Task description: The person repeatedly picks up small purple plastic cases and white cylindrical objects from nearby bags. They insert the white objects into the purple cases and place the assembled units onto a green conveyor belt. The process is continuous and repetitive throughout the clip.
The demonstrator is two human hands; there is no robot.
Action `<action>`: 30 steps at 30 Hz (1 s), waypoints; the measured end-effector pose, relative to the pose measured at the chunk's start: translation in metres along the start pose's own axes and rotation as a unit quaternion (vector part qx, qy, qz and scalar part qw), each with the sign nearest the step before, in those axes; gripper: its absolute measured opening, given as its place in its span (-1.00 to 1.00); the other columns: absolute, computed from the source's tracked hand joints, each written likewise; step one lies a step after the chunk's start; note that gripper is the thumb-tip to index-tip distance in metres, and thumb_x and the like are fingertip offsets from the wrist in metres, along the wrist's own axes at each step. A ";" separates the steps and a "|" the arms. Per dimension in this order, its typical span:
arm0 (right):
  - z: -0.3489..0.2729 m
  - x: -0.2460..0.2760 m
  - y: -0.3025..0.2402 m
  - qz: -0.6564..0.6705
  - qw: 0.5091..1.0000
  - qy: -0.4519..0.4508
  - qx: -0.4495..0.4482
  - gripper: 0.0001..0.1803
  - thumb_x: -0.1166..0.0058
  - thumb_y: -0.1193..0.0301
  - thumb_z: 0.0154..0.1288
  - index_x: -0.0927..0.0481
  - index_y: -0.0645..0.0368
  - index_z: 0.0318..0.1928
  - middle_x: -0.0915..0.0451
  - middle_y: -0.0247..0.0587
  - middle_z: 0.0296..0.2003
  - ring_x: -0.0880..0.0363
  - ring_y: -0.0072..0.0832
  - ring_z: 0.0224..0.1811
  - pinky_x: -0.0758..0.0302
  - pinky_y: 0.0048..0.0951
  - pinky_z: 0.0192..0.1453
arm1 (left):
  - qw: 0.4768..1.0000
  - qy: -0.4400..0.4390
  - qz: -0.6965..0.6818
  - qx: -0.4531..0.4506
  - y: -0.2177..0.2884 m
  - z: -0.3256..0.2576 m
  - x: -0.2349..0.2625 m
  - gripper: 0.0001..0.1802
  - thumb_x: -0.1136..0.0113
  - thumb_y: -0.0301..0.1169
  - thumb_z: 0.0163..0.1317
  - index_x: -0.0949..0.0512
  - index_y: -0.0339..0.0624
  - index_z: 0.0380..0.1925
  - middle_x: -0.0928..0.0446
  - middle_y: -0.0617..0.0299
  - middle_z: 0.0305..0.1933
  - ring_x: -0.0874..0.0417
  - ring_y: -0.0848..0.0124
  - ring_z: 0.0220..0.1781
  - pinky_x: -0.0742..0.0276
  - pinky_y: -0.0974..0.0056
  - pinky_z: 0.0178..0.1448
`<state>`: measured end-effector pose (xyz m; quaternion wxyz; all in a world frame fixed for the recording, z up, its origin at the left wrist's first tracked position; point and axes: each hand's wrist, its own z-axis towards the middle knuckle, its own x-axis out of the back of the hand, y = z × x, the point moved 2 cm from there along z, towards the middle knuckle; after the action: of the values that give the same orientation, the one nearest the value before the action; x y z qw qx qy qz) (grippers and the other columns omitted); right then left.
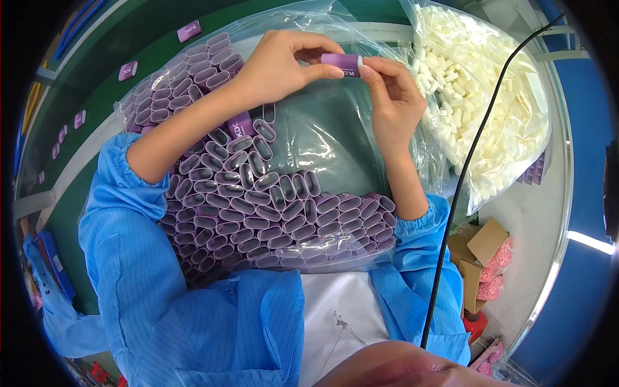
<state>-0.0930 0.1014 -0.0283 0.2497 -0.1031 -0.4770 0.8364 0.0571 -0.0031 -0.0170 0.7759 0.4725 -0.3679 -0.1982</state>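
Note:
Over the far middle of the work surface, my left hand [280,64] grips a short purple oval shell [336,62] between thumb and fingers. The shell lies sideways, with lettering on its flat face. At its right end shows a small white piece [360,62], pinched by the thumb and forefinger of my right hand [396,106]. How far the white piece sits inside the shell cannot be made out. Below my hands, many open-ended purple shells [242,205] stand packed together in a clear plastic bag [322,145], most with their oval openings upward.
A clear bag of small white pieces [461,84] lies at the right. Single purple shells [127,71] sit spaced along the green belt [97,90] at the left. A black cable [469,155] crosses the right side, near a cardboard box [469,274] with pink items.

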 end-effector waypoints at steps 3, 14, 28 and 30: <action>0.000 0.004 0.002 0.035 0.998 0.017 0.039 -0.89 -0.20 0.63 0.15 -0.62 0.31 -0.27 -0.60 -0.20 -0.27 -0.55 -0.56 -0.26 -0.48 -0.59 -0.20 | 1.000 0.002 -0.026 -0.009 0.006 0.000 -0.004 -0.69 -0.33 -0.47 0.10 -0.59 -0.31 -0.13 -0.62 0.22 -0.16 -0.60 0.51 -0.12 -0.51 0.40 0.04; -0.004 0.003 -0.001 -0.001 0.992 -0.031 0.126 -0.84 -0.24 0.65 0.09 -0.50 0.30 -0.35 -0.56 -0.12 -0.26 -0.49 -0.48 -0.27 -0.43 -0.53 -0.15 | 0.983 -0.033 -0.177 0.045 0.006 -0.002 -0.005 -0.71 -0.29 -0.49 0.14 -0.58 -0.36 -0.13 -0.61 0.23 -0.20 -0.59 0.57 -0.16 -0.51 0.45 -0.03; -0.007 0.004 0.000 0.009 0.991 -0.016 0.131 -0.76 -0.27 0.64 0.07 -0.50 0.30 -0.24 -0.55 -0.12 -0.23 -0.53 -0.47 -0.29 -0.46 -0.52 -0.19 | 0.986 -0.024 -0.160 0.047 0.008 -0.002 -0.006 -0.72 -0.28 -0.49 0.15 -0.57 -0.33 -0.12 -0.60 0.23 -0.23 -0.58 0.57 -0.15 -0.50 0.45 -0.04; -0.002 0.006 -0.002 0.031 0.989 0.003 0.144 -0.76 -0.25 0.61 0.10 -0.51 0.30 -0.20 -0.57 -0.14 -0.25 -0.54 -0.50 -0.33 -0.47 -0.53 -0.20 | 0.996 -0.033 -0.071 0.050 0.010 0.007 0.004 -0.72 -0.27 -0.48 0.16 -0.58 -0.30 -0.11 -0.60 0.23 -0.23 -0.58 0.56 -0.17 -0.50 0.44 -0.04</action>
<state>-0.0962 0.1071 -0.0270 0.2368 -0.0834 -0.3475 0.9034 0.0540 -0.0054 -0.0051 0.7226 0.5288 -0.3683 -0.2503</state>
